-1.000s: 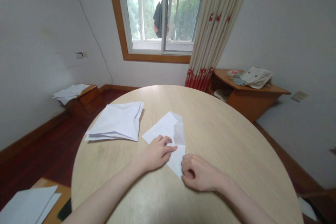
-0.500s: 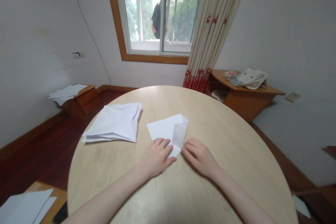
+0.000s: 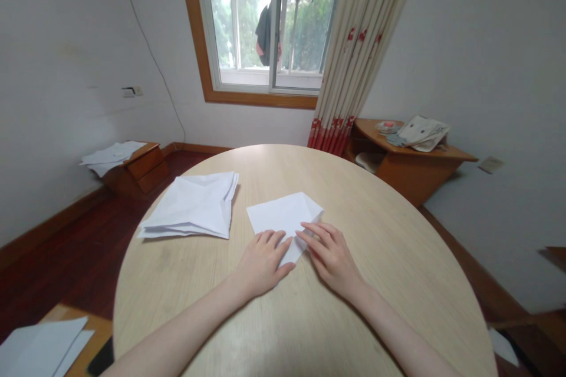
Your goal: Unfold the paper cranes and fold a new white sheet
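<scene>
Beyond the far edge of the round table [image 3: 389,230] are a sliding window [image 3: 265,23] with a dark thing [image 3: 264,35] hanging behind the glass and, to its right, a pale curtain [image 3: 354,65] with red patterning. Past the table's far right side stands a wooden corner desk [image 3: 415,174], bearing a light cloth bag [image 3: 427,132] and a small red-topped item [image 3: 388,125]. Off the table's far left side is a low drawer cabinet [image 3: 144,169] with loose papers [image 3: 112,156] on it; by the table's near left edge, more white sheets [image 3: 39,347] lie on a wooden surface [image 3: 99,330] beside a dark object [image 3: 101,358]. On the table's left part rests a stack of folded paper [image 3: 192,203], apart from the folded sheet [image 3: 280,212], which lies around the table's middle. The left hand [image 3: 264,262] and right hand [image 3: 333,253] cover part of that sheet's near end. The left hand lies palm down with its fingers spread over the paper; the right has its fingers stretched onto the folded edge, and whether its thumb pinches the paper from below I cannot tell. Counted: 1 folded sheet under the hands, 1 stack whose layers cannot be counted, 2 visible sheets by the near left edge, 2 drawer fronts, 2 window panels, 1 curtain and 1 bag.
</scene>
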Motion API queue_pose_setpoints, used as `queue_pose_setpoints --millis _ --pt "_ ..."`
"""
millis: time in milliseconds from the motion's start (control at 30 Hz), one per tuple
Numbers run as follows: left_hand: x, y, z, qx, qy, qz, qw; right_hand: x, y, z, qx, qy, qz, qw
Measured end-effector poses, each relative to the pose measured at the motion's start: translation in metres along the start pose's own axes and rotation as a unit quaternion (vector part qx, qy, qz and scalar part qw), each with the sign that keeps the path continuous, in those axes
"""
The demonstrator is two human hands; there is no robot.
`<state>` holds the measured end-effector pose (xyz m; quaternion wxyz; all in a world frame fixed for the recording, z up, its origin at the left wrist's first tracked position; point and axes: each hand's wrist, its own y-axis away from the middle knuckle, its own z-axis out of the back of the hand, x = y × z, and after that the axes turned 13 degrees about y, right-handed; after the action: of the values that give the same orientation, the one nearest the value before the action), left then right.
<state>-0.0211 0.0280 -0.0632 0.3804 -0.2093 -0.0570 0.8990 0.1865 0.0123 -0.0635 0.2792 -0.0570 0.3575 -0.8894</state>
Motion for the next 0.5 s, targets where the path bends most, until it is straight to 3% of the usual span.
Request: queue_pose_setpoints --millis 267,500 --pt "0.0023 -0.0005 -0.0033 -0.007 0.061 -0.033 0.998 -0.0026 -0.0017 0.0053 0.045 0.059 0.026 0.997" --pt "0.0005 -0.0002 -0.003 0.004 0.118 -0.037 0.992 -0.001 -0.0043 0.0099 0.075 0.02 0.031 0.997"
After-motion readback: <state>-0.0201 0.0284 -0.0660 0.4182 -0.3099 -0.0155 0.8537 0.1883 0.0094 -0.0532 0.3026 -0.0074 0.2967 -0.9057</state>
